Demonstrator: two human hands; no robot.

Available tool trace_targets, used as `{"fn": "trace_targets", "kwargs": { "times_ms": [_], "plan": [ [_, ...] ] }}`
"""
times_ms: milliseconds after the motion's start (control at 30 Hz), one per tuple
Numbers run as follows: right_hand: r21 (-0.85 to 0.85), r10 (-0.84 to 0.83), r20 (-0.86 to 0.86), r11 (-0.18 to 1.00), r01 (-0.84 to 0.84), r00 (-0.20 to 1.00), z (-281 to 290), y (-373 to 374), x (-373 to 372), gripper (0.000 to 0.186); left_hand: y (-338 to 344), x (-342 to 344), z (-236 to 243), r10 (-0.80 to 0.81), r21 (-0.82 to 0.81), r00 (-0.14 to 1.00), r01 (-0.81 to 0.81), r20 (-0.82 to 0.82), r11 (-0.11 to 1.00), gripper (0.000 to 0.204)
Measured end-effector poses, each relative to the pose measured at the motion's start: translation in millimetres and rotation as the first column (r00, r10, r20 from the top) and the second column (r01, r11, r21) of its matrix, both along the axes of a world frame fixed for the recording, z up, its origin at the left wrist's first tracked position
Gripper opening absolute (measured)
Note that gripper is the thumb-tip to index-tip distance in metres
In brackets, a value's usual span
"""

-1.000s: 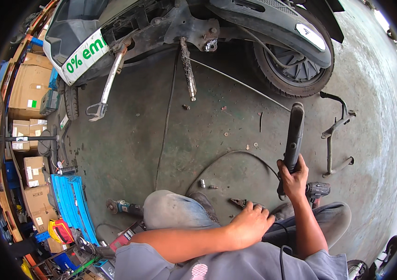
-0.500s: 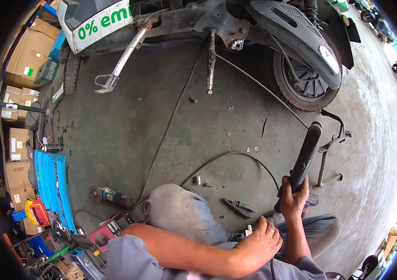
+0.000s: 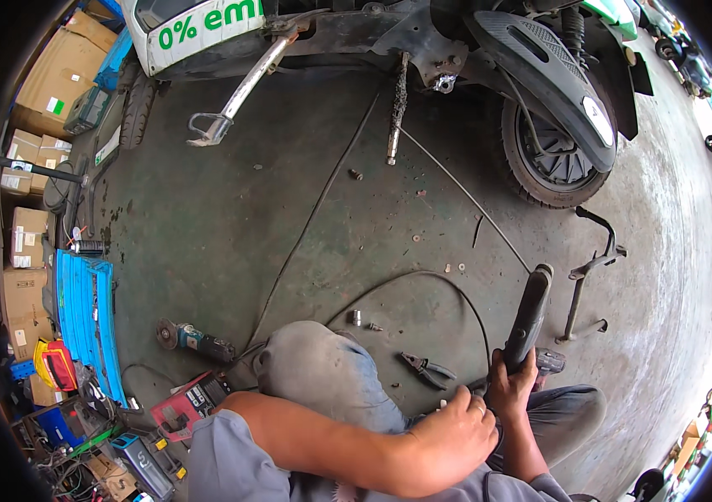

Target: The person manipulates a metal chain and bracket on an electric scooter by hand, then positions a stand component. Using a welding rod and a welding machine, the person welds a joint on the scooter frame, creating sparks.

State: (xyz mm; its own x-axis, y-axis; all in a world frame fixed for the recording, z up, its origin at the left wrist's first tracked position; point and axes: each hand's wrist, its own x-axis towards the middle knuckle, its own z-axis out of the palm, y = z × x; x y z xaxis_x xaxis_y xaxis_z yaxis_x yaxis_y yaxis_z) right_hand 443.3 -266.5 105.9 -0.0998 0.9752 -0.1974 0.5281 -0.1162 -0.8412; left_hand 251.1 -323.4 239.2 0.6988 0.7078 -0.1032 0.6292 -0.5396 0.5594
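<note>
My right hand [image 3: 512, 388] is wrapped round the lower part of a long black object [image 3: 529, 311] with a rounded upper end, seen nearly edge-on and tilted upward. Close beside it, my left hand [image 3: 459, 431] has its fingers curled, with a ring on one finger. A small white piece shows at those fingers; what they hold is mostly hidden. Black-handled pliers [image 3: 427, 371] lie on the floor just beyond my left hand. A metal socket [image 3: 357, 318] and a small dark fitting [image 3: 375, 327] rest near my knee [image 3: 306, 364]. Behind my right hand sits a dark power tool [image 3: 549, 361], partly hidden.
A scooter [image 3: 348, 42] spans the far side, its metal stand leg [image 3: 247, 92] hanging down. A loose metal stand frame [image 3: 592, 272] lies right. Cables [image 3: 322, 201] cross the floor. At left are an angle grinder [image 3: 193, 340], a red machine [image 3: 191, 405] and blue panels [image 3: 87, 318].
The long black object and my right hand have come lower and nearer to me. My left hand has moved up toward the right one. The whole view has shifted slightly.
</note>
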Motion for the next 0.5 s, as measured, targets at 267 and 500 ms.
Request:
{"fn": "trace_targets", "kwargs": {
  "times_ms": [267, 500],
  "plan": [
    [0.229, 0.04, 0.111, 0.971, -0.065, 0.993, -3, 32, 4, 0.022, 50, -239, -95, 0.832, 0.419, 0.489, -0.834, 0.261, 0.359, 0.023],
    [0.165, 0.057, 0.218, 0.982, -0.094, 0.974, 10, 14, 6, 0.027, -82, -316, -264, 0.523, 0.297, 0.477, -0.471, -0.706, 0.831, 0.034]
  ]
}}
